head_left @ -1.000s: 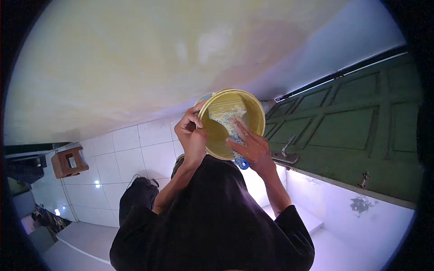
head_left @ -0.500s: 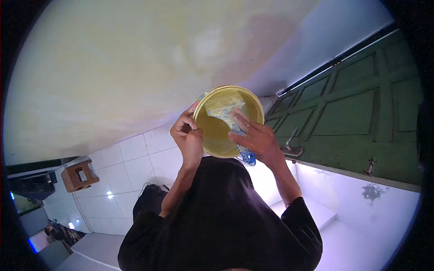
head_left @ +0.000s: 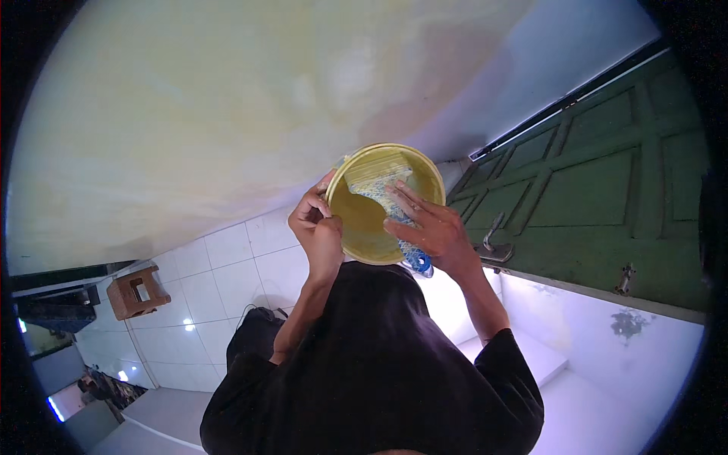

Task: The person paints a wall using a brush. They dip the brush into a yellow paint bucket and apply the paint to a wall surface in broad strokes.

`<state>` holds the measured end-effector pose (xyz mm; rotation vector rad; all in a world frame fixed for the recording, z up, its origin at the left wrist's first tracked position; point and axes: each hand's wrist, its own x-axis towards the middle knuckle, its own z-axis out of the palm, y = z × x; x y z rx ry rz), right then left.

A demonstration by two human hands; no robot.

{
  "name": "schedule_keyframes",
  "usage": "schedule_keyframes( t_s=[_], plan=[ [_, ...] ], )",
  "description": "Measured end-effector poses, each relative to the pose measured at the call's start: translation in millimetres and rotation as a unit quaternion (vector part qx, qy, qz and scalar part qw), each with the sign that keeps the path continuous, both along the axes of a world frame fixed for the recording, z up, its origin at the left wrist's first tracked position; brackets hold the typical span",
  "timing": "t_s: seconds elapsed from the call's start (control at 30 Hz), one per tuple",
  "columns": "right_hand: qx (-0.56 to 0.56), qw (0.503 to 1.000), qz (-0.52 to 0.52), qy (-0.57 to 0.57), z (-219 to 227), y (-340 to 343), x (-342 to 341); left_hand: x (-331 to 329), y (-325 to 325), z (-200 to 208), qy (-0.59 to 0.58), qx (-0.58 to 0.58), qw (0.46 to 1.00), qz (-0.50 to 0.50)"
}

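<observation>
A round yellow bucket [head_left: 359,241], with yellowish paint inside, is held up in front of my body. My left hand [head_left: 318,233] is closed on its left rim, fingers curled over the edge. Across the bucket's opening lies a wide paintbrush [head_left: 369,184] with a blue-and-white, paint-spattered handle. Its bristles point toward the far side of the bucket, and the blue handle end sticks out past the near rim. My right hand [head_left: 438,236] grips the handle from the right, fingers laid along it and thumb on the near side. Paint smears mark the fingers.
A wall [head_left: 227,114] with pale yellow patches rises just beyond the bucket. On the right stands a green panelled door [head_left: 580,189] with a metal handle [head_left: 494,241]. A brown stool [head_left: 138,293] sits on the white tiled floor [head_left: 231,290] at the left.
The whole scene shifts slightly in the picture as the view turns a little. My hands, the bucket and the brush keep nearly the same pose.
</observation>
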<state>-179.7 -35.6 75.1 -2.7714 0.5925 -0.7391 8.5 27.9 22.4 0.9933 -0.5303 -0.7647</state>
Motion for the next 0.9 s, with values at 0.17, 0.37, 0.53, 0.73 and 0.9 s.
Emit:
schedule_keyframes(
  t_s=[0.17,0.37,0.53,0.73,0.9],
  plan=[
    [-0.008,1.000,0.012,-0.013,-1,-3,1,-1,-1,-2,0.006,-0.028,1.000,0.006],
    [0.010,1.000,0.006,0.013,6,-2,-1,-2,-3,-5,0.006,-0.037,0.999,0.018],
    [0.116,0.985,-0.050,-0.117,-8,6,1,6,-9,-18,0.035,-0.064,0.997,0.038],
    [0.309,0.878,-0.232,-0.284,-12,37,29,-5,-17,-14,0.050,-0.063,0.996,0.038],
    [0.375,0.791,-0.289,-0.387,-32,38,42,-10,-22,-17,0.033,-0.050,0.997,0.045]
  ],
)
